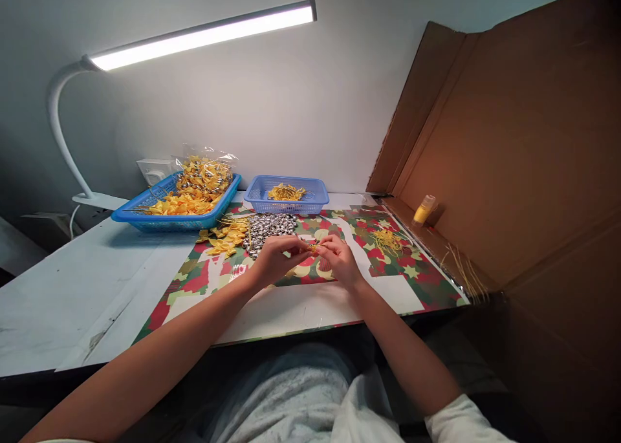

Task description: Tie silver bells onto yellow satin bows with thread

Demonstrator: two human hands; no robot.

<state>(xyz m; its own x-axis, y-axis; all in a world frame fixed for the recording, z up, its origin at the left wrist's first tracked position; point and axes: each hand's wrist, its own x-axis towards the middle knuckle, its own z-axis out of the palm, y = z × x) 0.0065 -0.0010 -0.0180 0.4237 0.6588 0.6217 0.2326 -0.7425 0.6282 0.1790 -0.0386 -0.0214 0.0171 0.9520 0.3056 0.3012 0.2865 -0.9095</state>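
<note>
Pinching a small yellow piece (313, 248) between our left hand (279, 255) and right hand (341, 260), we could drop it among the silver beads (270, 226) if either pinch slackens.

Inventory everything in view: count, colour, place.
Table: one, white, centre
Patterned sheet: one, multicoloured, on table
Wall: one, grey, back
Lamp: one, white, back left
Large basket: one, blue, back left
Fixture: one, white, behind large basket
Loose pieces: many, yellow, in large basket
Clear bag: one, transparent, in large basket
Small basket: one, blue, back centre
Thin pieces: several, yellow, in small basket
Beads: many, silver, on sheet
Ribbon flowers: several, yellow, left of beads
Thin strands: many, yellow, sheet's right
Edge strands: several, yellow, right edge
Cardboard: one, brown, right
Container: one, yellow, beside cardboard
Small piece: one, yellowish, over sheet
Clothing: uncounted, pale grey, bottom
Forearms: two, bare, front
Left hand: one, bare, at small piece
Right hand: one, bare, at small piece
</note>
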